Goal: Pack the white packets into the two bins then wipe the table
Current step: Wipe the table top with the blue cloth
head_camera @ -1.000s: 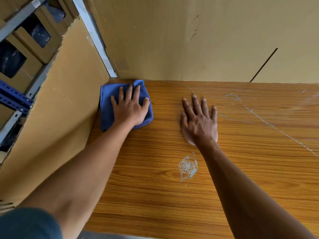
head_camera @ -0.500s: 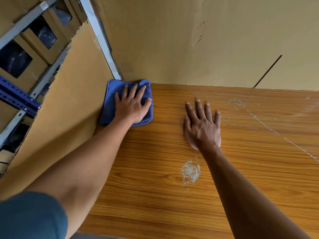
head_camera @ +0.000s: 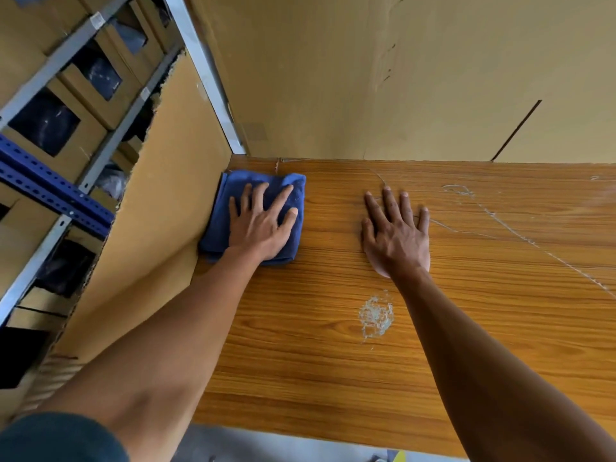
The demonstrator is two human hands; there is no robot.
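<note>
I've got the left hand (head_camera: 258,228) flat on the blue cloth (head_camera: 253,216), fingers spread and straight, pressing down, nothing curled round it. The cloth sits folded in the far left corner of the bench (head_camera: 333,378), its left edge against the cardboard side panel (head_camera: 160,208) and its far edge just short of the back wall (head_camera: 366,78). Right hand (head_camera: 395,235) lies palm-down on bare wood, well apart from the cloth, fingers straight, holding nothing; looks like a brace.

No white packets or bins in view, so I judge packing is done and we're in the wiping phase, w/ most of the top still to cover.

Handling: cloth looks soft, light, thick from the folds. It'll bunch or unfold if pushed by one edge, so keep the palm centred on the pad and spread the fingers toward the corners. Flat pressure, not a pinch, is the way.

A whitish crusty patch (head_camera: 376,316) sits nearer me, between the two forearms, and pale streaks (head_camera: 520,233) run across the right side. Those prob need firmer rubbing; they may be scratches, can't tell.
</note>
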